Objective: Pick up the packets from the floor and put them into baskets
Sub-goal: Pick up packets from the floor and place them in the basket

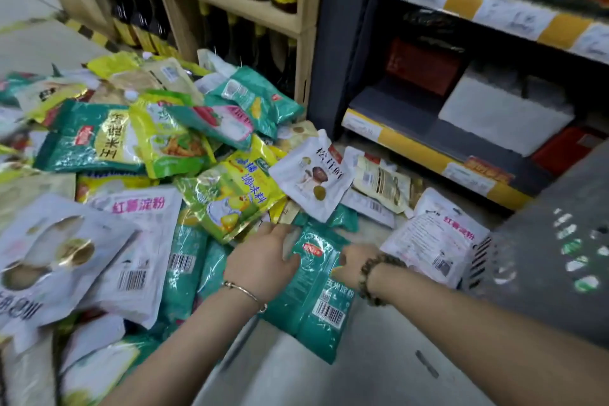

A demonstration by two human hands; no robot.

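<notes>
Snugly, left fingers (pixel 290 261) pinch the teal packet (pixel 313 277); right fingers (pixel 344 257) curl behind (mostly hidden).

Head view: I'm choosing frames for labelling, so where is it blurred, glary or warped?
Head view: motion blur smears the grey basket at right and the left-edge packets; the teal packet gripped by left hand and right hand stays readable; glare streaks its wrapper; the price-tag shelf bows, wide-angle distortion.
</notes>
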